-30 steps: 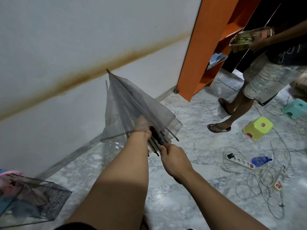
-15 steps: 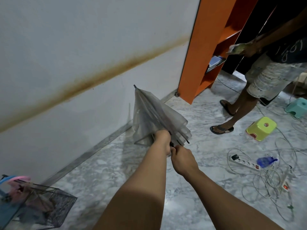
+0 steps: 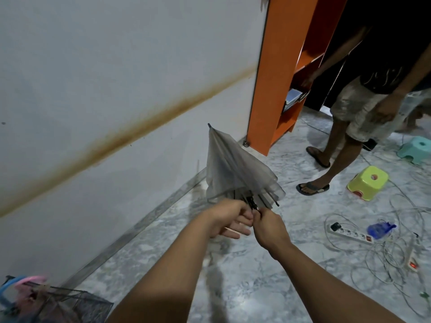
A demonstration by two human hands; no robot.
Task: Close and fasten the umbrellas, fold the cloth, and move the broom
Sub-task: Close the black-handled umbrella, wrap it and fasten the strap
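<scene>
A person holds a collapsed clear umbrella point(image 3: 235, 169) at frame centre, its tip pointing to 11 o'clock toward the stained white wall point(image 3: 105, 89). The right hand point(image 3: 268, 227) pinches the black rib ends at the canopy's lower edge; the left hand point(image 3: 229, 217), just beside it at 9 o'clock, is half open with fingers loosely curled, touching the same bundle. At 3 o'clock on the marble floor point(image 3: 245, 276) sit a green stool point(image 3: 367, 183) and a power strip point(image 3: 349, 234); a second person's legs point(image 3: 331, 164) stand by an orange shelf point(image 3: 275, 78).
</scene>
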